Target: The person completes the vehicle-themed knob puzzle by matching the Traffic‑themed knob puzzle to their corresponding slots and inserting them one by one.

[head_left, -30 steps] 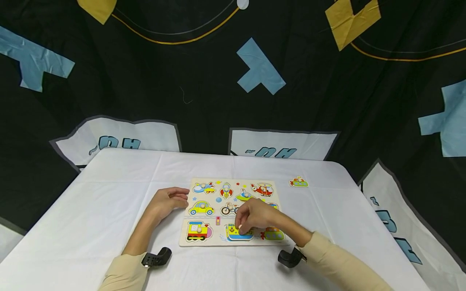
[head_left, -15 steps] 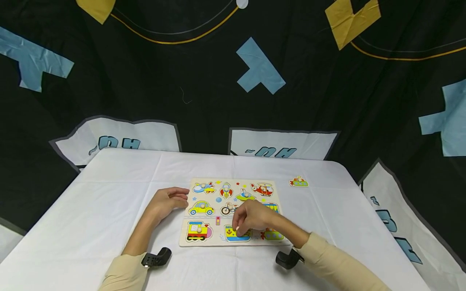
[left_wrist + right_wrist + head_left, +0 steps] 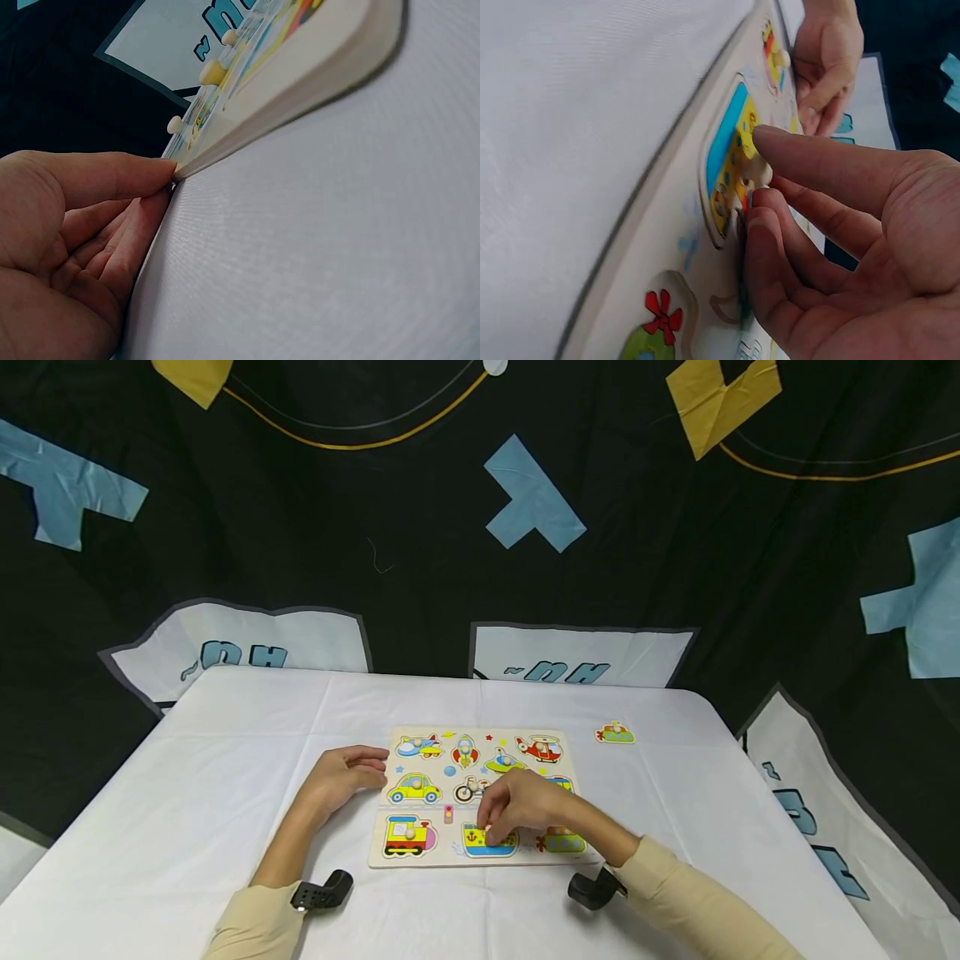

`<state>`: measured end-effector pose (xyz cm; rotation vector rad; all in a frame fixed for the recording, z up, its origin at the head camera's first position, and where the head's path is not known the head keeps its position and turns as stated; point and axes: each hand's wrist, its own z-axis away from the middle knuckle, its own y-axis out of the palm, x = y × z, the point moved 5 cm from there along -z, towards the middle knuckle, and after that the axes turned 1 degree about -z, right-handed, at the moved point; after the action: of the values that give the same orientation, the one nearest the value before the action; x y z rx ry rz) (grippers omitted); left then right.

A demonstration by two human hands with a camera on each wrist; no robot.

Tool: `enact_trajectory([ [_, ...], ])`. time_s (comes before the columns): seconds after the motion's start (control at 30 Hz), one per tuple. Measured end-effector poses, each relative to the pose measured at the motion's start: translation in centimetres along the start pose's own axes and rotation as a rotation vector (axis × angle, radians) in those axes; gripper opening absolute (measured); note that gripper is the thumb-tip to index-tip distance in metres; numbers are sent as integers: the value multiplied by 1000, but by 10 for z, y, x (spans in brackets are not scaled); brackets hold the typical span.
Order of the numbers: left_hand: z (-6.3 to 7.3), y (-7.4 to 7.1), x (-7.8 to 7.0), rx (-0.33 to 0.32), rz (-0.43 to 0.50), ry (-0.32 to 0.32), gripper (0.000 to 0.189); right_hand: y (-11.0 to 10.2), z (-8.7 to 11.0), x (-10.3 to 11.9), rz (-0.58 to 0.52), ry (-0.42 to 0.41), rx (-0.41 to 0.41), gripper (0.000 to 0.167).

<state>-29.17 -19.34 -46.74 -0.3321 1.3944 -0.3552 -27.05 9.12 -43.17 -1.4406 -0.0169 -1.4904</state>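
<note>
A wooden knob puzzle board (image 3: 448, 852) with vehicle pictures lies on the white-covered table. My right hand (image 3: 525, 802) is over its front middle, thumb and fingers curled round the pale knob (image 3: 760, 171) of the boat puzzle piece (image 3: 474, 843). That piece lies in its recess in the board, partly covered by the fingers. My left hand (image 3: 339, 778) touches the board's left edge with its fingertips; in the left wrist view the thumb (image 3: 127, 176) reaches the board's edge. A submarine puzzle piece (image 3: 615, 733) lies on the table beyond the board's right corner.
Train (image 3: 409, 837), car (image 3: 405, 787), plane (image 3: 412, 747), rocket (image 3: 465, 752) and helicopter (image 3: 540, 749) pieces are on the board. A submarine-shaped recess (image 3: 566, 841) is beside the right hand. Black cloth hangs behind the table.
My right hand shifted slightly left with the boat piece, which was skewed over its recess and now lies straight in it. The left hand stays at the board's edge.
</note>
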Motion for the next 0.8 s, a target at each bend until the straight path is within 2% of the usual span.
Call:
enact_trajectory([
  [0.17,-1,1,1,0,-2,-3,47,-13,1,-3,-24,-14,-30,17],
  [0.43,-3,0,2,-7,-21,-9,46,-43,5,-12,-72,-2,-156,24],
  [0.67,-2,0,3,-4,-12,-8,46,-78,12,-32,-50,76,-357,28],
  [0.8,-2,0,1,-3,-5,-4,47,-99,21,-49,-105,121,-462,31],
])
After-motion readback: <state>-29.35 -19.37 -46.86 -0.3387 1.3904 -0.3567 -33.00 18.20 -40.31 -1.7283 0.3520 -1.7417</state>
